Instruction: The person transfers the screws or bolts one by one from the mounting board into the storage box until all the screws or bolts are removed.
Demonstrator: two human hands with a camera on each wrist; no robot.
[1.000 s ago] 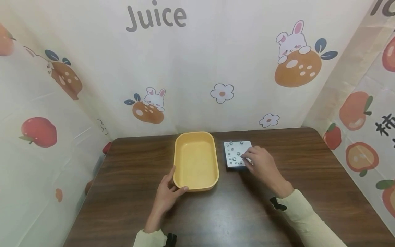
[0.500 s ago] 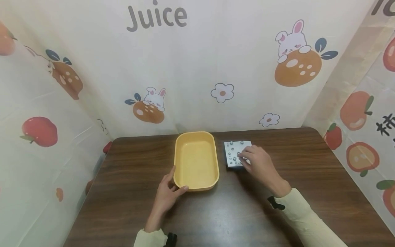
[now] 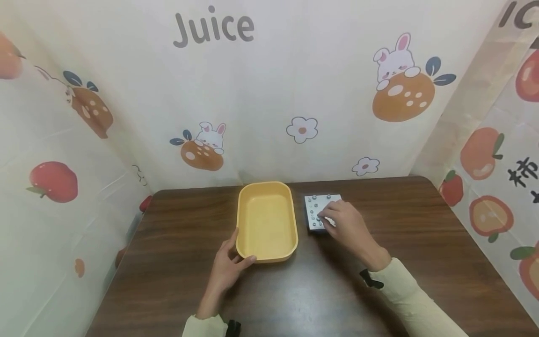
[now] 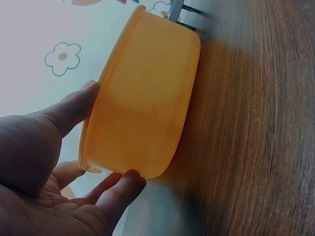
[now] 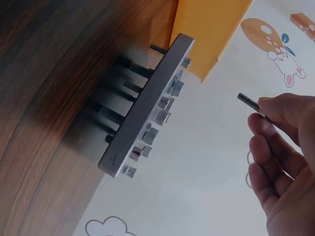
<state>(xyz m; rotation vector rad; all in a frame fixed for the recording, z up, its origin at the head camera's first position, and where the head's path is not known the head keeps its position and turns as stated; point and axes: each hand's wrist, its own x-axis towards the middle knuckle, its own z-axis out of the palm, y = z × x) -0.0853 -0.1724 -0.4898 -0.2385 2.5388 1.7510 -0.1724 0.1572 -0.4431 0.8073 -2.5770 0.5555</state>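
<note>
My left hand [image 3: 225,267] holds the near left corner of a yellow plastic tray [image 3: 269,220]. In the left wrist view its thumb lies at the rim of the tray [image 4: 142,93] and fingertips touch the side wall. My right hand [image 3: 349,227] is over a square metal-topped board [image 3: 323,201], set with bolts of several sizes. The right wrist view shows it pinching a bolt [image 5: 249,102] between thumb and index finger, its threaded shank clear of the board [image 5: 147,105]. Threaded shanks stick out under the board, and the right hand hides its right part in the head view.
The tray and board stand side by side near the back of the dark wooden table [image 3: 185,234]. Behind them hangs a pale curtain [image 3: 261,93] printed with rabbits, fruit and flowers, which also runs along both sides.
My right hand has moved left across the board, toward its near left part. The left hand stays at the tray's corner, and the tray stays in place.
</note>
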